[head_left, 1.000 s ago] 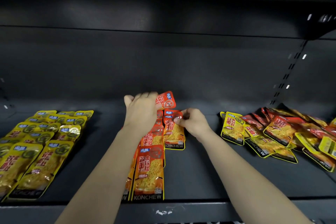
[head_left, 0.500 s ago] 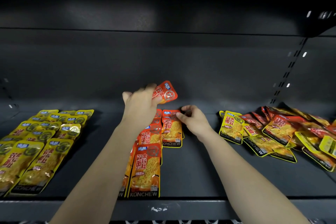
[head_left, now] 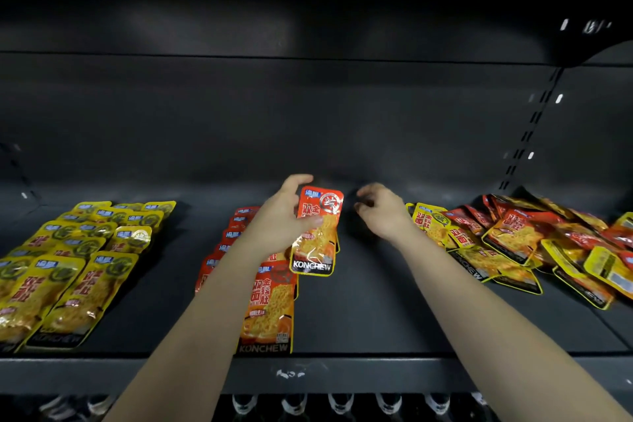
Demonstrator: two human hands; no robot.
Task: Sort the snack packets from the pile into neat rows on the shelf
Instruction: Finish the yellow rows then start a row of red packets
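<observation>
Well, the dark metal shelf (head_left: 376, 302) held flat yellow rows (head_left: 78, 257) at the left, an overlapping orange row (head_left: 267, 305) in the middle, and the jumbled pile (head_left: 513, 236) of glossy red and yellow packets at the right. My left hand (head_left: 281, 219) had its fingers (head_left: 310, 221) pinched round one shiny rectangular orange packet (head_left: 317, 233), held over the row's far end. My right hand (head_left: 383, 212) hovered beside it, near the pile, fingers loosely curled and holding nothing; my left forearm hid part of the orange row.

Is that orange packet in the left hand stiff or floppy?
Probably floppy: the orange packet is a thin, wrinkled pouch. Likely light: the left hand alone holds it up. Its glossy film may be slippery.
</observation>
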